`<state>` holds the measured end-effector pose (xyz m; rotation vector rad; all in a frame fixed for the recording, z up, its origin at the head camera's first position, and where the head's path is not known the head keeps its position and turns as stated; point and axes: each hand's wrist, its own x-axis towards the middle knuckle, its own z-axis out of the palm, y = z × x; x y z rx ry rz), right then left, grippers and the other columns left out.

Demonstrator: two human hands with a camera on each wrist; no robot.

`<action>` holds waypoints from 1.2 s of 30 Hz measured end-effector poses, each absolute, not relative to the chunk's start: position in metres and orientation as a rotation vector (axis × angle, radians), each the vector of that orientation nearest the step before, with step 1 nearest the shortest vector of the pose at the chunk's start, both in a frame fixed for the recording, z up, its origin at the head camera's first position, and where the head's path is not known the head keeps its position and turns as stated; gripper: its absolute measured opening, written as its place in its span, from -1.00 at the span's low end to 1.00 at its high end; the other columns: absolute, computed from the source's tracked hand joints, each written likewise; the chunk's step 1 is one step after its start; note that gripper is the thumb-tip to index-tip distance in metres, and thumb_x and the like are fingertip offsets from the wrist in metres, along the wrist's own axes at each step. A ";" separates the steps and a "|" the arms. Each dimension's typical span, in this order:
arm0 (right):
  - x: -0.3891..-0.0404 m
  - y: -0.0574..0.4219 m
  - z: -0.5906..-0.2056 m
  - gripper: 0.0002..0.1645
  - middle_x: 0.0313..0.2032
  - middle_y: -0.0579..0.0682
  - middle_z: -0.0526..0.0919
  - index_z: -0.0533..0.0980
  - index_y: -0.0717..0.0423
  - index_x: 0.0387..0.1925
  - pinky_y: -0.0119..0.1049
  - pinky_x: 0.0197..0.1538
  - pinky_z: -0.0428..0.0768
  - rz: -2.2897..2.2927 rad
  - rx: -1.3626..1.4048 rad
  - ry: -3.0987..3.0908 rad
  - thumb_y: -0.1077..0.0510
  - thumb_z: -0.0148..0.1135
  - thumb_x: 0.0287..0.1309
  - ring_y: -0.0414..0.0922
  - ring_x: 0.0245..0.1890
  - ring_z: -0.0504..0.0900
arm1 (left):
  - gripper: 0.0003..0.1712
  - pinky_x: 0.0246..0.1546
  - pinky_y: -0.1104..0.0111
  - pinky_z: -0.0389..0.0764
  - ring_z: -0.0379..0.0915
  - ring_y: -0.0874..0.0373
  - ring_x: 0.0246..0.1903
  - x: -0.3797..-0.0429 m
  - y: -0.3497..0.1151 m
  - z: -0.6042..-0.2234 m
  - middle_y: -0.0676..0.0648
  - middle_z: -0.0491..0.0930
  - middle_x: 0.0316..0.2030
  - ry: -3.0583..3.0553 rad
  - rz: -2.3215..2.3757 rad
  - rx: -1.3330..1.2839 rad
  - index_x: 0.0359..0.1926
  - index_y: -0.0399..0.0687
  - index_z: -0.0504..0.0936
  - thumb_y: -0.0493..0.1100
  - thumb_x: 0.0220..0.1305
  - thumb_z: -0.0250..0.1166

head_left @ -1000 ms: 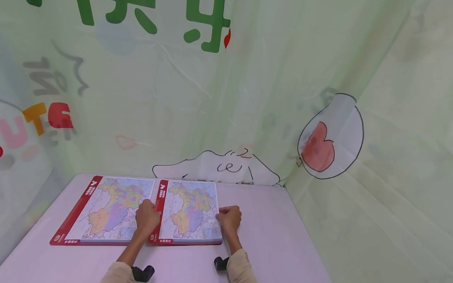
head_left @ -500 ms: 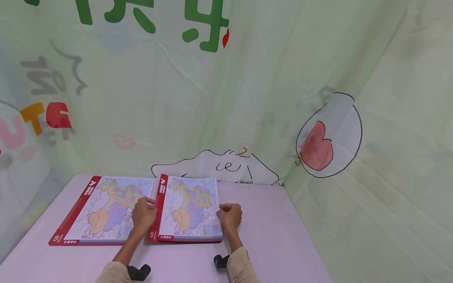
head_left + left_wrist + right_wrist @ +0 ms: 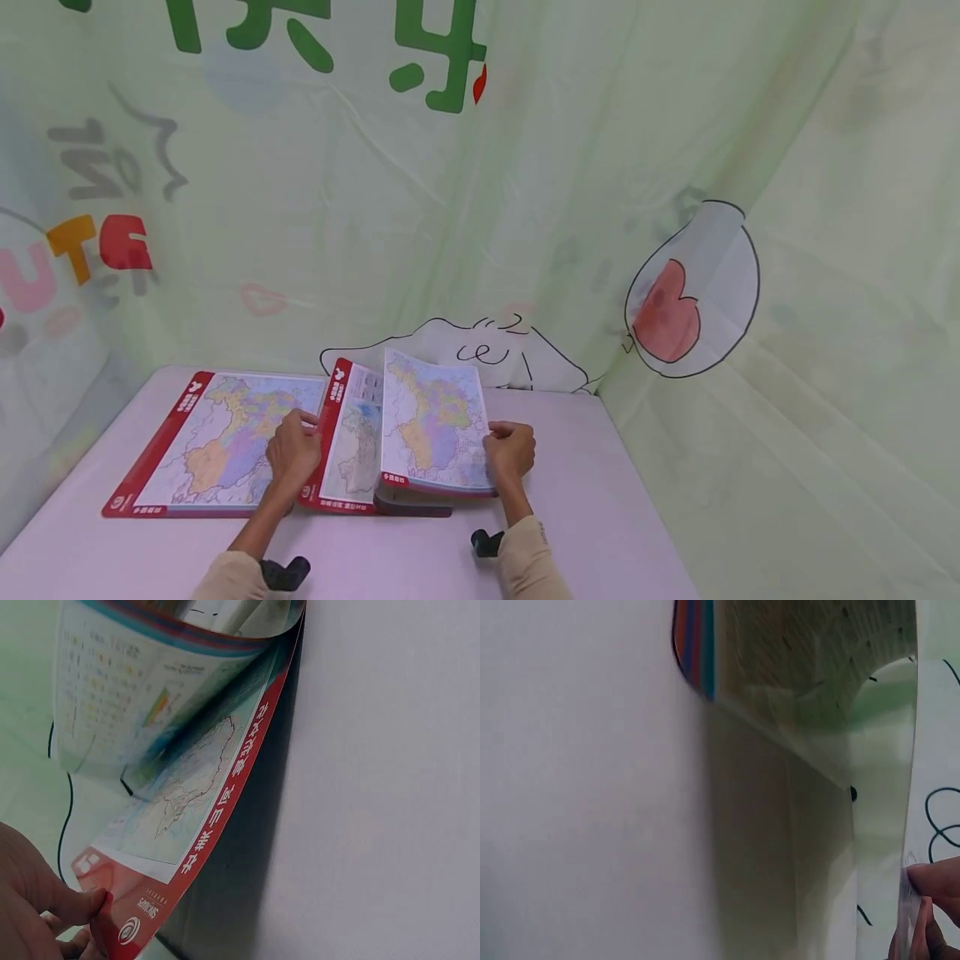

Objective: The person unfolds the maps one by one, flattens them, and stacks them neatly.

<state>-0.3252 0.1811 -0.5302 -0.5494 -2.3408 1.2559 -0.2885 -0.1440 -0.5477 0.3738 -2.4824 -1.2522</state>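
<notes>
A map booklet with a red spine strip (image 3: pixel 322 446) is raised at an angle above the table. My left hand (image 3: pixel 295 452) pinches its red edge; the left wrist view shows the thumb at the red corner (image 3: pixel 133 926). Between thumb and fingers my right hand (image 3: pixel 512 450) pinches the right edge of the lifted map page (image 3: pixel 438 421), which bends away from the spine. Under it shows an inner page (image 3: pixel 354 454) with a paler map. In the right wrist view the glossy sheet (image 3: pixel 817 697) hangs beside my right thumb and fingers (image 3: pixel 934 879).
A similar red-edged map booklet (image 3: pixel 225 442) lies flat at the left, partly behind my left forearm. The pale pink table (image 3: pixel 585 500) ends at a fabric backdrop (image 3: pixel 525 208) with printed letters and drawings. Black wrist devices (image 3: pixel 285 574) sit on both wrists.
The booklet has tilted up off the table. My right hand has moved right with the map page, uncovering an inner page. My left hand has shifted slightly left with the spine.
</notes>
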 end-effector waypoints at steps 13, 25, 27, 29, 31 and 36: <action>-0.322 0.216 -0.517 -0.79 -0.33 0.26 0.81 0.82 0.32 -0.18 0.04 -0.06 0.49 1.233 -0.641 -2.276 0.40 0.45 0.13 0.15 -0.29 0.70 | -0.68 0.01 -0.24 0.51 0.65 -0.51 0.02 -0.287 -0.169 -0.544 -0.56 0.70 -0.01 -2.483 -1.231 0.417 0.11 -0.45 0.55 -0.36 0.40 0.16; -0.329 0.243 -0.534 -0.75 -0.29 0.29 0.81 0.82 0.31 -0.14 0.04 -0.07 0.50 1.187 -0.729 -2.240 0.37 0.42 0.12 0.20 -0.28 0.70 | -0.71 0.07 -0.26 0.45 0.61 -0.51 0.02 -0.286 -0.187 -0.543 -0.55 0.68 0.00 -2.506 -1.203 0.469 0.11 -0.42 0.52 -0.35 0.44 0.17; -0.330 0.248 -0.537 -0.74 -0.30 0.28 0.81 0.81 0.31 -0.13 0.03 -0.08 0.49 1.174 -0.749 -2.237 0.37 0.41 0.12 0.20 -0.29 0.70 | -0.70 0.06 -0.27 0.46 0.61 -0.52 0.02 -0.286 -0.190 -0.543 -0.56 0.68 0.00 -2.510 -1.193 0.477 0.11 -0.42 0.52 -0.35 0.43 0.18; -0.330 0.253 -0.540 -0.74 -0.28 0.29 0.82 0.81 0.32 -0.12 0.02 -0.08 0.49 1.160 -0.768 -2.236 0.37 0.41 0.13 0.21 -0.28 0.70 | -0.69 0.06 -0.27 0.45 0.61 -0.52 0.02 -0.286 -0.193 -0.543 -0.56 0.68 -0.01 -2.508 -1.185 0.492 0.11 -0.43 0.53 -0.35 0.42 0.18; -0.329 0.257 -0.541 -0.73 -0.27 0.31 0.82 0.81 0.33 -0.11 0.03 -0.09 0.50 1.143 -0.776 -2.230 0.36 0.38 0.14 0.23 -0.28 0.71 | -0.69 0.05 -0.27 0.46 0.61 -0.52 0.02 -0.286 -0.196 -0.543 -0.56 0.69 -0.02 -2.504 -1.177 0.504 0.10 -0.44 0.54 -0.35 0.41 0.19; -0.324 0.268 -0.540 -0.70 -0.27 0.36 0.81 0.79 0.38 -0.14 0.15 -0.10 0.53 1.096 -0.759 -2.201 0.36 0.31 0.10 0.31 -0.26 0.73 | -0.67 0.08 -0.30 0.45 0.61 -0.53 0.00 -0.285 -0.204 -0.542 -0.58 0.68 -0.02 -2.490 -1.180 0.521 0.10 -0.48 0.56 -0.35 0.40 0.20</action>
